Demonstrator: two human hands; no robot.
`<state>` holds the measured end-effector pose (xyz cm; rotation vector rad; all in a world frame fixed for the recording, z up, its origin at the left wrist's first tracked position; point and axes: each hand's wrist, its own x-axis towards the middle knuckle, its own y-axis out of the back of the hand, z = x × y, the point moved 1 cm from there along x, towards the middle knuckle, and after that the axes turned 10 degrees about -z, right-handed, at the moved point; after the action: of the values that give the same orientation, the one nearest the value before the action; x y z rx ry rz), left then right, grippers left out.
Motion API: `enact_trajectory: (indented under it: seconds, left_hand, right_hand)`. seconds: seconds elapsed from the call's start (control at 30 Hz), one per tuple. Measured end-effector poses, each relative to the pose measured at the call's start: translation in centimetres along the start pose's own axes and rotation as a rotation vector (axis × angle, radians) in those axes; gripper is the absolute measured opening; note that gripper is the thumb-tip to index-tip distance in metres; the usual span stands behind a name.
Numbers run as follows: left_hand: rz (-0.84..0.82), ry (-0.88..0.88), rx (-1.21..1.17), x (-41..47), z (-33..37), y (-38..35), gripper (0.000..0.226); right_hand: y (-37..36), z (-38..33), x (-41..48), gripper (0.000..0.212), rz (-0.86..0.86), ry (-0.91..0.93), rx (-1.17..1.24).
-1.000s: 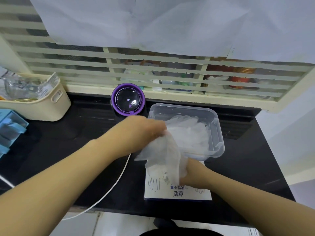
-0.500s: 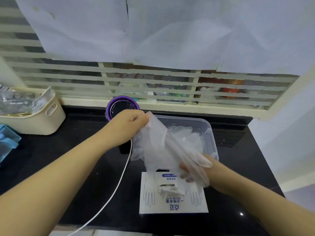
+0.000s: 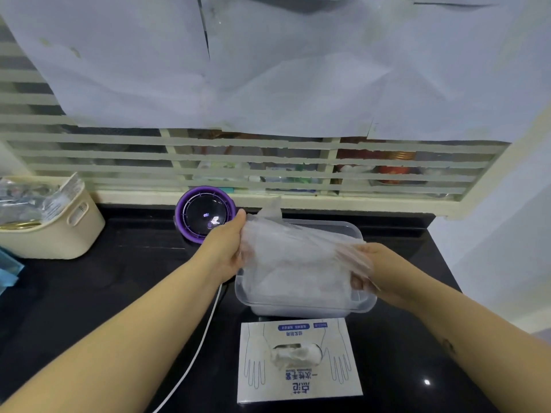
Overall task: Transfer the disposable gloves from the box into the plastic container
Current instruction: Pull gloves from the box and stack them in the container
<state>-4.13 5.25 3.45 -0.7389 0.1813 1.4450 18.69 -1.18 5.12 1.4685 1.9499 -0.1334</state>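
Black and shiny, the counter is the biggest thing here, and a person stands at it with both arms out. Right under the spot where the hands hold is the plastic container, a clear tub with a soft white pile of gloves already in it. Nearer to the person than the hold, flat on the counter, lies the box, white with blue hand drawings. Stretched between the two hands, just above the tub, is one thin see-through glove. The left hand pinches its left end, thumb on top, and the right hand grips the other end with fingers curled round the film. So both hands are holding the same glove, and neither is loose. Just behind the left hand sits a round purple gadget. Smallest of all, a little white tuft pokes out of the slot in the box. I think this is the putting-in step: the glove hangs over the tub but is not in yet. Next it should go down onto the pile, the fingers should open, and one hand should reach back for that tuft, pulling gently.
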Motion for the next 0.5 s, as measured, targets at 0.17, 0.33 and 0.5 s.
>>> enact_trajectory:
  seconds: [0.17, 0.33, 0.5]
  left_hand:
    - [-0.23, 0.14, 0.028, -0.2, -0.7, -0.6, 0.063]
    - [-0.218, 0.031, 0.082, 0.2, -1.3, -1.6, 0.018]
    - [-0.196, -0.107, 0.326, -0.5, 0.2, -2.0, 0.019]
  right_hand:
    - [0.4, 1.2, 0.6, 0.018, 0.077, -0.076, 0.072]
    - [0.8, 2.0, 0.8, 0.022, 0.075, -0.082, 0.122]
    - [2.9, 2.2, 0.6, 0.022, 0.118, 0.054, 0.34]
